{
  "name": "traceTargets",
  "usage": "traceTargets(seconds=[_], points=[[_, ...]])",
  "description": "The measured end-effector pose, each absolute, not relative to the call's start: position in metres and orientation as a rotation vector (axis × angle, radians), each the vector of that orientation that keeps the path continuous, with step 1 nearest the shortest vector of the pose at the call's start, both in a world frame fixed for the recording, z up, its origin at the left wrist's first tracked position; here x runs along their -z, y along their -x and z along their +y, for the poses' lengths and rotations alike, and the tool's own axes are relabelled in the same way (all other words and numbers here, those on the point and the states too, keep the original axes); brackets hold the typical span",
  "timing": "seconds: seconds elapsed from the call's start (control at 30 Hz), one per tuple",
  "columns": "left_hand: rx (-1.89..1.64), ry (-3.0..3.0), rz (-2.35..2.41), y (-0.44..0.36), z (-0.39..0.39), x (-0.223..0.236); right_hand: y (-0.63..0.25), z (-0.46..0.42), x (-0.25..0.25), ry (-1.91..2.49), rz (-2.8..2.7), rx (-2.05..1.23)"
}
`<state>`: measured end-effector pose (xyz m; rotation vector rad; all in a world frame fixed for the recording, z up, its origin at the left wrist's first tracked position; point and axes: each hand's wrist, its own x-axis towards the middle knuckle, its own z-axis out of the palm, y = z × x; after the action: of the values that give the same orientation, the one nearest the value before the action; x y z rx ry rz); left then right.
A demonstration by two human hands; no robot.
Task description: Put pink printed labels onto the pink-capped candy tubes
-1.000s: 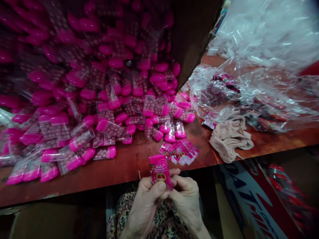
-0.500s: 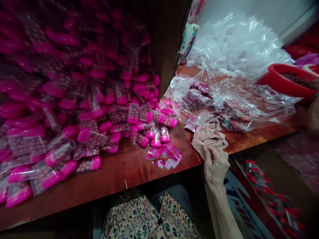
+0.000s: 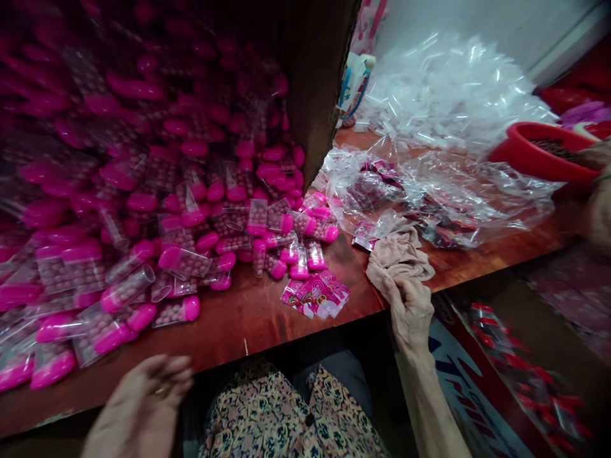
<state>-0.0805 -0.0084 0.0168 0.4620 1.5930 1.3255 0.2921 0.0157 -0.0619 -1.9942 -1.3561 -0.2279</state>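
My right hand (image 3: 410,308) is closed on a beige cloth (image 3: 398,254) that lies at the front edge of the red-brown table (image 3: 229,327). My left hand (image 3: 147,397) is low at the table's near edge, blurred by motion, fingers loosely curled with nothing visible in them. A small stack of pink printed sachets (image 3: 317,292) lies on the table between the hands. A big heap of clear packets with pink caps (image 3: 143,210), filled with small pink balls, spills out of a brown carton (image 3: 315,83) onto the table's left half.
Crumpled clear plastic bags (image 3: 443,184) with dark red packets cover the right of the table. Behind them is a pile of empty clear sleeves (image 3: 449,89). A red basin (image 3: 539,156) stands at the far right, beside another person's arm (image 3: 599,203). Printed boxes (image 3: 482,394) sit below the table.
Both hands held a pink sachet a second ago; it is gone from them now. My right hand went to the beige cloth and gripped it. My left hand has come back into view low left.
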Motion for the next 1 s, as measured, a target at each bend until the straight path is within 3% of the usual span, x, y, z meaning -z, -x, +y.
traceTargets(seconds=[0.13, 0.27, 0.7, 1.0], points=[[-0.942, -0.497, 1.302, 0.018, -0.003, -0.01, -0.283, 0.01, 0.058, 1.975, -1.365, 0.26], [-0.788, -0.641, 1.18, -0.019, -0.008, -0.01, -0.268, 0.007, 0.048, 1.947, -1.344, 0.344], [-0.835, -0.672, 1.235, -0.026, -0.008, 0.006, -0.205, 0.022, 0.05, 1.853, -1.453, 0.1], [-0.866, -0.661, 1.256, -0.022, -0.006, 0.014, -0.202, 0.021, 0.055, 1.838, -1.367, 0.156]])
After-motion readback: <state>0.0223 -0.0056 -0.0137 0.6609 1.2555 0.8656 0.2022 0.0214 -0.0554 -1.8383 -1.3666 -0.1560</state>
